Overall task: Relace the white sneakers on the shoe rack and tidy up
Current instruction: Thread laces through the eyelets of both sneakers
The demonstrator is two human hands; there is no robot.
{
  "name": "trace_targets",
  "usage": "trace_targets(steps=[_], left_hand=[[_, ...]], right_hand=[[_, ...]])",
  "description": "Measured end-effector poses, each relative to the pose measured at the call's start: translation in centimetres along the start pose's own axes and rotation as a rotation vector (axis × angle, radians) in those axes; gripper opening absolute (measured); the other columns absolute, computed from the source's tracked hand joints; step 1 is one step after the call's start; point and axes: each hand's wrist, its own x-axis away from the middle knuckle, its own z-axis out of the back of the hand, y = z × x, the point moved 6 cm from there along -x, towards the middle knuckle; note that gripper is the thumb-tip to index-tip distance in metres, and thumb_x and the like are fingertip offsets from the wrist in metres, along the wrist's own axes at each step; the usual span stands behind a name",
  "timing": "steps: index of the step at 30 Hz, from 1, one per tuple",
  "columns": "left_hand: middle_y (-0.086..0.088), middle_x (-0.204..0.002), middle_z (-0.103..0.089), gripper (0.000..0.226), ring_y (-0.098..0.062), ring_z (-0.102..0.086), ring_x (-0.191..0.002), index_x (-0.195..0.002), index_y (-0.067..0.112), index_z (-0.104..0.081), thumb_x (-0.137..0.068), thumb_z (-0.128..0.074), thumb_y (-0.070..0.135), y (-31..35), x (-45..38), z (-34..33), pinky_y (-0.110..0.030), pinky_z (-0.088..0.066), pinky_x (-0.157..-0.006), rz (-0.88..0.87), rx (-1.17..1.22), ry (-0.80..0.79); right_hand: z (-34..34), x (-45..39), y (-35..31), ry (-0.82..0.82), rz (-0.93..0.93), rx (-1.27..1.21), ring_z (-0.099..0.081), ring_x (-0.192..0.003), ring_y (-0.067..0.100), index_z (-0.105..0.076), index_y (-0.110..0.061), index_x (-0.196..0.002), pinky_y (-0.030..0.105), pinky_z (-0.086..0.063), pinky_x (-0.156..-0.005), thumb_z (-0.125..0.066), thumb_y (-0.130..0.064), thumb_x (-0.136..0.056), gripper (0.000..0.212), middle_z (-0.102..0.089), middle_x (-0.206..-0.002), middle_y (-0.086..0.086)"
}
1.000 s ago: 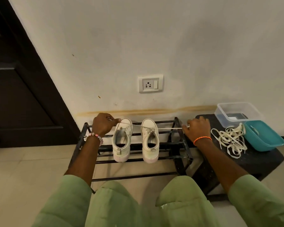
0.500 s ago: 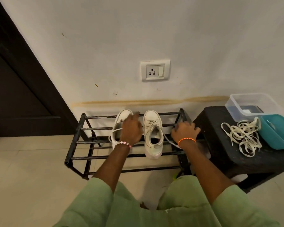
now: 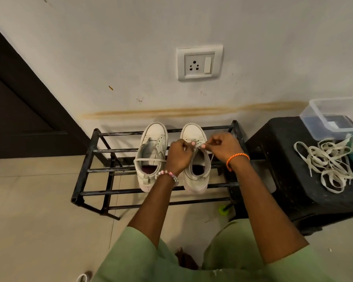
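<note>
While both hands work over the right white canvas sneaker [image 3: 195, 159] on the black metal-bar shoe rack [image 3: 94, 171], the head view shows the left hand [image 3: 178, 154] with fingers curled, pinching the flat white lace [image 3: 198, 143] near the tongue. The right hand [image 3: 222, 146] pinches the same lace just beside it, thumb and forefinger closed on it. One free run of lace trails down the right side of that shoe. The left white canvas sneaker [image 3: 152, 157] stands just beside it, toes toward the wall, with a lace end lying loose across its opening.

Judging from this, the main risk is uneven tension: a pull from 1 hand alone could drag the lace through the eyelets and leave 1 end short. The loose end draped over the left shoe could also snag under a wrist or slip between the rack bars. Pulling hard could tip the shoe, since it rests only on thin bars.

To the right, a black plastic stool [image 3: 283, 159] carries a tangled heap of spare cream laces [image 3: 328, 163], a clear plastic box [image 3: 334, 117] and a teal tub at the frame edge. Beige floor tiles [image 3: 29, 220] run under the rack. The far white wall bears a socket plate [image 3: 199, 63] and a brownish streak; a dark door [image 3: 18, 110] stands at left.
</note>
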Motion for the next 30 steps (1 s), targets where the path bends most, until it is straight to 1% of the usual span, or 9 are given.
trace_targets(steps=[2, 4, 7, 11, 16, 19, 25, 27, 30], left_hand=[[-0.013, -0.086, -0.062, 0.022, -0.014, -0.054, -0.071, -0.087, 0.002, -0.060, -0.095, -0.054, 0.022, -0.3, -0.4, 0.0, -0.021, -0.041, -0.062, 0.024, 0.078, 0.020], [-0.015, -0.095, -0.063, 0.019, -0.015, -0.058, -0.078, -0.088, 0.000, -0.061, -0.095, -0.055, 0.017, -1.1, -0.8, -0.2, -0.015, -0.045, -0.062, 0.046, 0.081, 0.070], [-0.018, -0.097, -0.063, 0.014, -0.026, -0.060, -0.092, -0.081, 0.006, -0.063, -0.091, -0.056, 0.014, -2.3, -1.1, -0.1, -0.035, -0.051, -0.082, 0.038, 0.072, 0.174], [-0.001, -0.089, -0.066, 0.014, -0.008, -0.058, -0.082, -0.089, 0.005, -0.069, -0.092, -0.057, 0.012, -2.2, 0.1, 0.5, -0.013, -0.045, -0.069, 0.047, 0.128, 0.217], [0.002, -0.085, -0.063, 0.016, -0.008, -0.057, -0.081, -0.082, 0.015, -0.065, -0.094, -0.054, 0.014, -2.3, 0.0, 0.4, -0.022, -0.045, -0.074, 0.127, 0.195, 0.266], [0.003, -0.083, -0.064, 0.024, -0.015, -0.062, -0.084, -0.072, 0.021, -0.059, -0.094, -0.054, 0.015, -3.1, 0.0, 0.0, -0.032, -0.053, -0.081, 0.210, 0.274, 0.259], [-0.005, -0.079, -0.067, 0.027, -0.024, -0.065, -0.081, -0.070, 0.020, -0.060, -0.096, -0.053, 0.025, -4.2, -0.1, -0.3, -0.050, -0.055, -0.082, 0.248, 0.347, 0.187], [-0.004, -0.079, -0.069, 0.030, -0.025, -0.066, -0.085, -0.069, 0.019, -0.062, -0.096, -0.052, 0.029, -3.9, -0.3, -0.2, -0.044, -0.054, -0.084, 0.244, 0.369, 0.137], [0.002, -0.078, -0.066, 0.030, -0.014, -0.061, -0.081, -0.079, 0.010, -0.064, -0.097, -0.050, 0.029, -2.2, -0.5, -0.4, -0.032, -0.048, -0.081, 0.214, 0.459, 0.047]], right_hand=[[-0.2, -0.8, 0.4, -0.048, -0.033, -0.035, -0.057, -0.073, 0.012, -0.058, -0.020, -0.062, 0.027, -0.045, -0.073, -0.073, -0.017, -0.080, 0.023, -0.060, -0.067, -0.005], [-0.4, -1.2, 1.5, -0.034, -0.108, -0.151, -0.062, -0.082, 0.022, -0.054, -0.016, -0.061, 0.034, -0.052, -0.078, -0.070, -0.011, -0.082, 0.027, -0.062, -0.071, 0.003], [-1.1, -0.8, 3.7, -0.012, -0.253, -0.431, -0.066, -0.084, 0.025, -0.048, -0.013, -0.060, 0.049, -0.055, -0.082, -0.063, -0.003, -0.086, 0.032, -0.064, -0.077, 0.010], [-1.7, 0.3, 4.9, -0.002, -0.320, -0.686, -0.067, -0.085, 0.022, -0.048, -0.009, -0.062, 0.043, -0.056, -0.074, -0.058, 0.006, -0.087, 0.031, -0.067, -0.082, 0.013], [-1.6, -0.1, 5.0, 0.010, -0.307, -0.772, -0.068, -0.085, 0.023, -0.047, -0.009, -0.061, 0.036, -0.056, -0.061, -0.057, 0.007, -0.086, 0.032, -0.068, -0.083, 0.013], [-1.8, 0.1, 5.1, 0.010, -0.309, -0.804, -0.069, -0.080, 0.020, -0.046, -0.009, -0.061, 0.032, -0.056, -0.055, -0.056, 0.007, -0.087, 0.032, -0.069, -0.081, 0.012], [-2.0, 0.0, 5.2, -0.002, -0.342, -0.844, -0.066, -0.083, 0.020, -0.049, -0.009, -0.064, 0.034, -0.054, -0.069, -0.057, 0.004, -0.085, 0.026, -0.066, -0.083, 0.011], [-1.6, -0.3, 4.7, 0.031, -0.281, -0.813, -0.062, -0.076, 0.014, -0.053, -0.008, -0.065, 0.026, -0.048, -0.074, -0.057, 0.000, -0.087, 0.024, -0.063, -0.076, 0.008], [-1.1, -0.6, 3.3, 0.016, -0.156, -0.908, -0.062, -0.075, 0.010, -0.054, -0.008, -0.065, 0.023, -0.045, -0.080, -0.053, -0.003, -0.089, 0.025, -0.059, -0.074, 0.007]])
